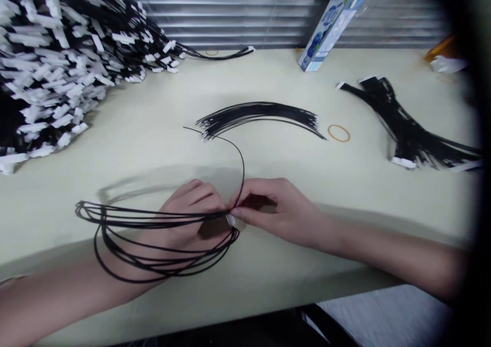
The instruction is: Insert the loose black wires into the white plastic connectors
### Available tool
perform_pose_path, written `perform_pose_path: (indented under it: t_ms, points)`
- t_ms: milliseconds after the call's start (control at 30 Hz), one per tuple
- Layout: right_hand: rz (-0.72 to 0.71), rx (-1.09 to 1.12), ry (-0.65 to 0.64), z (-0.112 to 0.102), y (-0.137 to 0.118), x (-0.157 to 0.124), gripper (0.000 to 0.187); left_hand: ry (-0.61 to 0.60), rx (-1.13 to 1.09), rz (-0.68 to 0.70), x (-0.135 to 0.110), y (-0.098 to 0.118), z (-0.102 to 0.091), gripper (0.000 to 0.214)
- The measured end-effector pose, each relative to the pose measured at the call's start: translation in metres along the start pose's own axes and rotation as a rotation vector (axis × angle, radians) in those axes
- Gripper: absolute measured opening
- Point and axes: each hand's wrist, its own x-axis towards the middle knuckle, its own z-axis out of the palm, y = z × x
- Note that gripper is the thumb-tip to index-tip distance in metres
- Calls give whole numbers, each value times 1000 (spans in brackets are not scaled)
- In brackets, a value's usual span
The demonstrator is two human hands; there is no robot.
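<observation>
My left hand (195, 206) is closed on a small white connector (230, 219), from which several black wires loop back over my wrist. The looped wires (161, 219) reach left as far as my forearm. Thumb and forefinger of my right hand (276, 209) pinch one thin black wire (243, 168) right at the connector. That wire curves up and away, its far end by a loose bundle of black wires (261, 110) with bare metal tips. Whether the pinched tip sits inside the connector is hidden by my fingertips.
A big heap of black cables with white connectors (57, 65) fills the back left. At the back stands a blue and white carton (326, 27). To the right lie a rubber band (339, 133) and a bundle of black cables (410, 127). Blinds (230, 9) edge the table's rear.
</observation>
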Motion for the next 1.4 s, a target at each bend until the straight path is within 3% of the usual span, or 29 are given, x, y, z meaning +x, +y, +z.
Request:
perform_pose_path:
  t_ms: [200, 300, 367, 467, 633, 767, 933, 1200, 1400]
  points:
    - [-307, -47, 202, -5, -3, -9, 1, -10, -16, 8, 3, 3, -1, 10]
    - [-593, -277, 221, -9, -5, -25, 13, -26, -23, -17, 2, 4, -2, 7]
    - [-684, -377, 176, -9, -6, -34, 18, -47, -43, -60, 1, 4, -2, 8]
    - [-614, -366, 144, -5, -5, -31, 14, -40, -48, -74, 0, 3, -2, 11]
    - [-151, -1, 192, -1, -3, -6, 7, -69, -35, -61, 0, 1, -2, 13]
    - [-10, 51, 138, -2, -3, -2, 8, -82, -15, -64, 0, 2, -3, 13]
    - [-14, 18, 150, -1, -1, -5, 9, -74, 8, -55, -1, 2, -2, 14]
    - [-197, -195, 180, 1, -3, -6, 9, -90, 16, -45, 2, 2, -4, 13]
    - [-240, -274, 183, 1, -3, -8, 9, -101, 0, -60, 2, 4, -6, 13]
